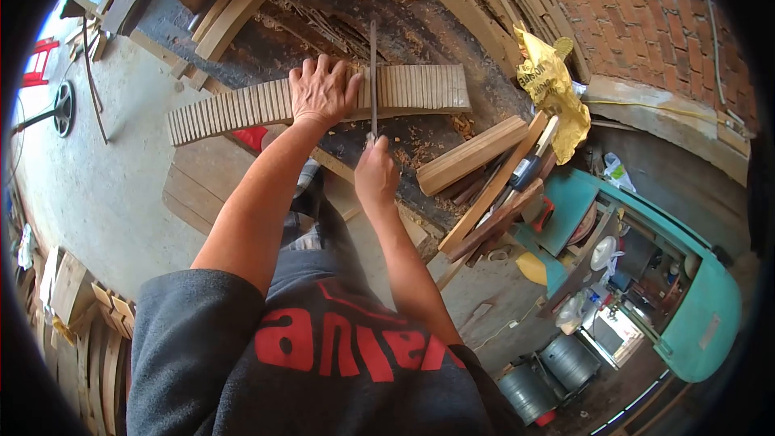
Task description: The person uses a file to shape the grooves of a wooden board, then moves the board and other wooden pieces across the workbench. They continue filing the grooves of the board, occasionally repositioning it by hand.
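A curved wooden piece [424, 87] with many close grooves across its face lies over the dark workbench. My left hand [321, 93] rests flat on top of it near the middle, fingers stretched out. Just right of that hand, a long, narrow metal file [373, 73] lies across the grooved wood, pointing away from me. My right hand [377, 173] is closed around the file's near end, on the near side of the wood. The handle is mostly hidden in my fingers.
Wood shavings litter the workbench [404, 24]. At right are stacked wood strips [472, 155], a yellow sack [557, 101] and a green machine cabinet [698, 323]. Curved timbers [250, 4] lie at the back, before a brick wall [646, 16]. More boards [73, 291] stand lower left.
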Available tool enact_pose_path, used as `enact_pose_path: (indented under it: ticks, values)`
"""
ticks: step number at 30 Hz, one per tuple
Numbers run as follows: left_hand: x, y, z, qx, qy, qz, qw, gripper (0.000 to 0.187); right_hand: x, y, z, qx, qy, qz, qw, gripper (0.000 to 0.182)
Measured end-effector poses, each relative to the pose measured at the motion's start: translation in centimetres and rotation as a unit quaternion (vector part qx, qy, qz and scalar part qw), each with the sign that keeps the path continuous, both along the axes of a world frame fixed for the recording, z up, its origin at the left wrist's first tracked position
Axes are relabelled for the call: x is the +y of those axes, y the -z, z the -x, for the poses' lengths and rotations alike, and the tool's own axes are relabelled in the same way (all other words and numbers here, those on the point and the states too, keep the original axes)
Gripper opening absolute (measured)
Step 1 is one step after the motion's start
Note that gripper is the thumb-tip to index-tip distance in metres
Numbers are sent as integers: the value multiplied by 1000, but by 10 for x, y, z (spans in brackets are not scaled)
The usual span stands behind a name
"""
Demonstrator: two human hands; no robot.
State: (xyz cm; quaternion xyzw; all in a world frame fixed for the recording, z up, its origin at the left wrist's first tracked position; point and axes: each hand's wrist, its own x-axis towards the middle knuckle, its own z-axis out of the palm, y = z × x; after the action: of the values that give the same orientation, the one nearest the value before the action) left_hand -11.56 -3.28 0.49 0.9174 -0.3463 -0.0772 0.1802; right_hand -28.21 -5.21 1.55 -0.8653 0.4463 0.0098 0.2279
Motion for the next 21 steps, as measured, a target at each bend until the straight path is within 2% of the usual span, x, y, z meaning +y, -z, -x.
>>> enact_pose_path:
  ticks: [4, 6, 8, 10, 12, 13, 16, 21]
  values:
    - [0, 1, 1, 6, -4, -5, 1000, 37, -22, 9, -33, -2, 1, 16, 1000, 17]
    - [-1, 2, 0, 3, -5, -8, 1000, 36, -15, 10, -23, -4, -5, 22, 1000, 17]
    - [-1, 2, 0, 6, -7, -13, 1000, 36, -2, 4, -4, 6, 6, -23, 1000, 20]
    - [-1, 1, 0, 0, -4, -16, 1000, 36, 3, 1, 1, 48, 11, -37, 998, 19]
    - [0, 0, 0, 3, -3, -14, 1000, 36, -4, 4, -12, 42, 23, -49, 998, 19]
    - [-1, -1, -1, 1, -2, -7, 1000, 36, -12, 9, -23, -9, 5, -10, 1000, 20]
    - [-1, 3, 0, -5, -8, -2, 1000, 36, -21, 7, -40, -1, 11, -15, 1000, 21]
    - [-2, 3, -3, -2, -9, -6, 1000, 35, 10, 6, 1, 52, 52, -62, 995, 17]
